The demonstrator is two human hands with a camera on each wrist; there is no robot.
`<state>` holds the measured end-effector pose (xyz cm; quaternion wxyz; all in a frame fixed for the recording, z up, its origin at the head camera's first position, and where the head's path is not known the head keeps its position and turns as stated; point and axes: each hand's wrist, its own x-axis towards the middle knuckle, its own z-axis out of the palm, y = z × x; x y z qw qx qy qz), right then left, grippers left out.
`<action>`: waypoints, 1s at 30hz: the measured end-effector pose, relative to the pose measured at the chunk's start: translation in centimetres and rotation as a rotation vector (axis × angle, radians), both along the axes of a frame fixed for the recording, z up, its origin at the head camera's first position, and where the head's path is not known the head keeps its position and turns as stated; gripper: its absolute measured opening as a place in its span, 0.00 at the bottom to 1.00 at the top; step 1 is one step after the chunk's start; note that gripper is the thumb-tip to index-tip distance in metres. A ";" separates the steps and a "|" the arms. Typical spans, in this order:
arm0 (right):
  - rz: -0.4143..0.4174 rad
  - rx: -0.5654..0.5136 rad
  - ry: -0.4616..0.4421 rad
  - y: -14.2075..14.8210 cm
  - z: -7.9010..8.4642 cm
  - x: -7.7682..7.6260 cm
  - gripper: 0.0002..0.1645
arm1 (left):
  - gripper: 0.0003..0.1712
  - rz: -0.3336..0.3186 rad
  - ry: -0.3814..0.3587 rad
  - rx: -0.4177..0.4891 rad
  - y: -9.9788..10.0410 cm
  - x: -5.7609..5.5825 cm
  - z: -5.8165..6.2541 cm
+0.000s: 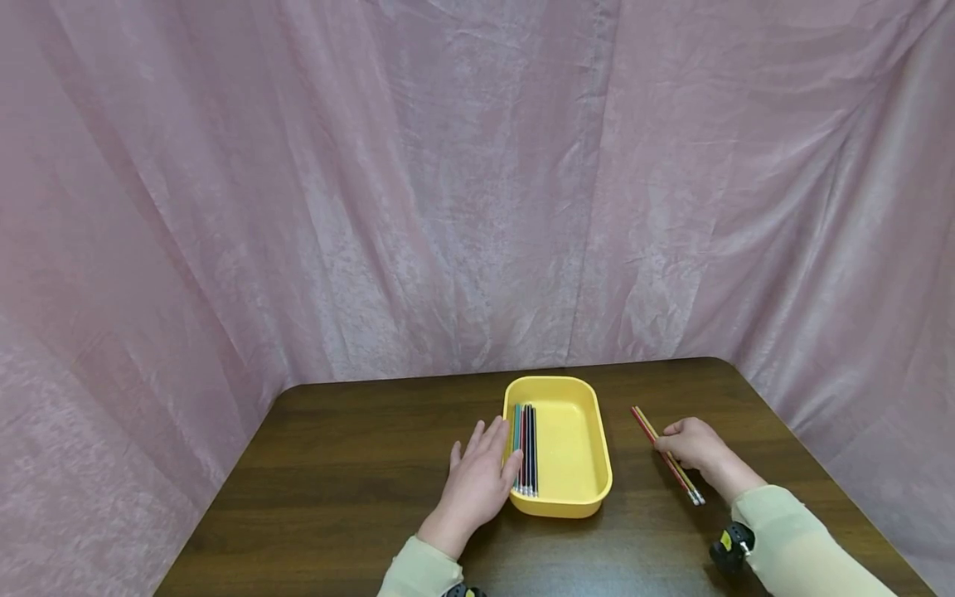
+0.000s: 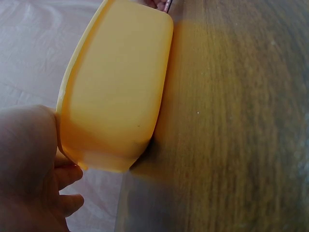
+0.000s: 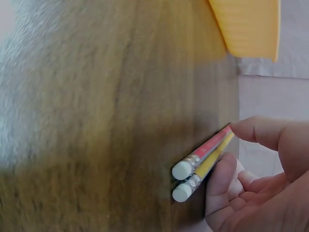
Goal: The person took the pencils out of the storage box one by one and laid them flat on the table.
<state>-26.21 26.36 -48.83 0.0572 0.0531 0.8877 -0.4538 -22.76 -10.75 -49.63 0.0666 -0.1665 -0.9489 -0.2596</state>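
Pinching two eraser-tipped pencils (image 3: pixel 210 145) with right hand (image 1: pixel 695 444) near table's (image 1: pixel 358 464) right edge; apparently steadying yellow tray (image 1: pixel 559 509) with straight-fingered left hand (image 1: pixel 477 485).

The head view is evenly lit, with sheen caught by the pink draped velvety curtain (image 1: pixel 485 207). An orange tint is cast by the yellow rounded-rectangular plastic tray (image 2: pixel 116 72) onto the brown wood-grained bench (image 2: pixel 231 121), blurred and glare-whitened in the right wrist view.
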 end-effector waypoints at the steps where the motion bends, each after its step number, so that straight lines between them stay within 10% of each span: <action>1: -0.004 -0.017 -0.008 0.1 0.1 0.0 0.25 | 0.36 0.001 -0.004 0.000 0.0 0.0 -0.1; 30: 0.106 -0.613 -0.111 -4.5 6.3 0.4 0.22 | 0.37 0.012 0.002 -0.021 0.6 0.1 -0.5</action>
